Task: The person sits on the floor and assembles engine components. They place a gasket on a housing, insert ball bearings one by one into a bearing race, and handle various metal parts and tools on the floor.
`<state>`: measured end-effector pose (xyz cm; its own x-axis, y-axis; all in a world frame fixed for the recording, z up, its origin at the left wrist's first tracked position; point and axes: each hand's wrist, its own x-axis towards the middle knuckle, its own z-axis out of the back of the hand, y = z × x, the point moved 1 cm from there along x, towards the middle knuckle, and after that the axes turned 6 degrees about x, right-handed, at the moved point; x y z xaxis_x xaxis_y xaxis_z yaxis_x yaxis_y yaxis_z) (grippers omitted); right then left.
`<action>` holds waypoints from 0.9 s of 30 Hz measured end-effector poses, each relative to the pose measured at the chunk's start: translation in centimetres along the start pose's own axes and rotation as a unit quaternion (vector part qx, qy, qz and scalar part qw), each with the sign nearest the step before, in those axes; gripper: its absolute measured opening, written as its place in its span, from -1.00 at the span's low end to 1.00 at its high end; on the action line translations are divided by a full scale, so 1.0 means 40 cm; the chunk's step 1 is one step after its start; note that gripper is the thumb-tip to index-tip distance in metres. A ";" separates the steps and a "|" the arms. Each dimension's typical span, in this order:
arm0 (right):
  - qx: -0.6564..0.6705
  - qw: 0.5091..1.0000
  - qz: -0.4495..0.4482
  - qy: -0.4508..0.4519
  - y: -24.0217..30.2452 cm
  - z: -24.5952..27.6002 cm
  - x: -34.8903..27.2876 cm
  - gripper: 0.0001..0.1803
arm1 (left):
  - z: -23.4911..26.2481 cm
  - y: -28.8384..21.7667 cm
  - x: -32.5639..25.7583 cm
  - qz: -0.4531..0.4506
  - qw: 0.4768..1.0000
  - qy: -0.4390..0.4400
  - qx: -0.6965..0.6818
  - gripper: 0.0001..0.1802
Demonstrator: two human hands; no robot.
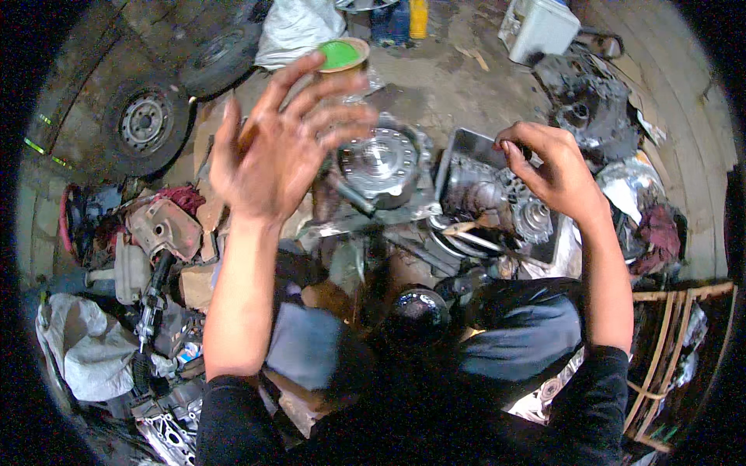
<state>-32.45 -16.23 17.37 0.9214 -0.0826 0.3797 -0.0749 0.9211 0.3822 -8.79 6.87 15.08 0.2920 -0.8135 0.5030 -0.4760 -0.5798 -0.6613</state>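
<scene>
Two hands are up over a heap of engine parts, and only one of them is in touch with anything. The right hand has its fingers curled together, the tips pinched at something small and dark that is too small to make out. Those tips sit directly above the upper edge of the gear assembly, a cluster of toothed metal wheels lying in a dark metal tray. The assembly's long axis runs from the tray's upper left down toward the lower right, so it stretches below and to the right of the pinching tips.

The left hand is raised, palm showing, fingers spread apart and holding nothing; they reach up toward a round container with a green lid just past the fingertips. Between the hands lies a round silver housing, close beside the left hand's fingers. The right hand is clearly the nearer one to the gear assembly; the left hand is well apart from it. A wheel with a tyre rests on the floor far to the left.
</scene>
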 end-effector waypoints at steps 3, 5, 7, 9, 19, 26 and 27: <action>-0.009 1.000 -0.018 -0.010 -0.016 0.024 -0.059 -0.84 | -0.086 0.030 -0.060 0.050 0.987 0.067 0.136 0.03; 0.013 0.998 -0.063 0.021 -0.039 0.034 -0.113 -0.78 | -0.108 0.083 -0.117 0.126 0.973 0.065 0.179 0.05; 0.054 0.997 -0.051 0.024 -0.098 0.013 -0.155 -0.77 | -0.136 0.129 -0.169 0.201 0.956 0.049 0.208 0.06; 0.092 0.992 -0.053 0.064 -0.142 -0.005 -0.169 -0.77 | -0.152 0.188 -0.212 0.262 0.946 0.023 0.188 0.05; 0.042 0.959 -0.182 0.213 -0.452 -0.222 -0.332 -0.75 | -0.132 0.630 -0.295 0.209 0.729 -0.027 0.652 -0.49; 0.103 0.966 -0.201 0.123 -0.495 -0.210 -0.376 -0.75 | -0.034 0.757 -0.243 0.238 0.617 -0.065 0.747 -0.50; 0.100 0.968 -0.204 0.105 -0.503 -0.214 -0.386 -0.76 | -0.016 0.769 -0.243 0.243 0.614 -0.064 0.749 -0.54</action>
<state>-41.92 -30.22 -3.38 0.9455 -0.3255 -0.0093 0.2588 0.7337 0.6282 -26.81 -3.02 -9.79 0.5262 -0.8482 0.0598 0.7346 0.4181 -0.5343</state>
